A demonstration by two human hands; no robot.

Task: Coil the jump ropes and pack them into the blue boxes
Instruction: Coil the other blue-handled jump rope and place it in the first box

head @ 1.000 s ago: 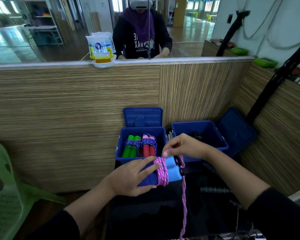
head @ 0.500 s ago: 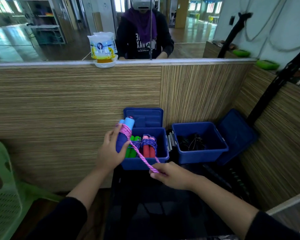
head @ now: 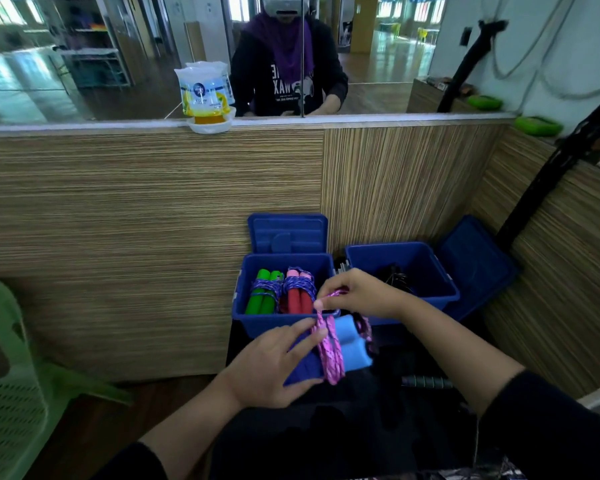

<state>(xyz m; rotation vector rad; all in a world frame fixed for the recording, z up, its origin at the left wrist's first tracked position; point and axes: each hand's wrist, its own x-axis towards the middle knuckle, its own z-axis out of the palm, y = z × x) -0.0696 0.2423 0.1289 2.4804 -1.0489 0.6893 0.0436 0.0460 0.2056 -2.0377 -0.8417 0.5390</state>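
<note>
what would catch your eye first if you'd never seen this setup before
Front and centre, the pink rope is wound around light blue handles; the left hand holds them and the right hand pinches the rope's end. Just behind, the left blue box holds a green-handled bundle and a red-handled bundle.

A pink-and-purple speckled braided rope [head: 329, 355] wraps light blue foam handles [head: 352, 348]. Two deep blue plastic boxes [head: 274, 322] [head: 426, 303] hold green foam handles [head: 264, 296] and red foam handles [head: 298, 297] (both bound in purple-flecked cord).
</note>
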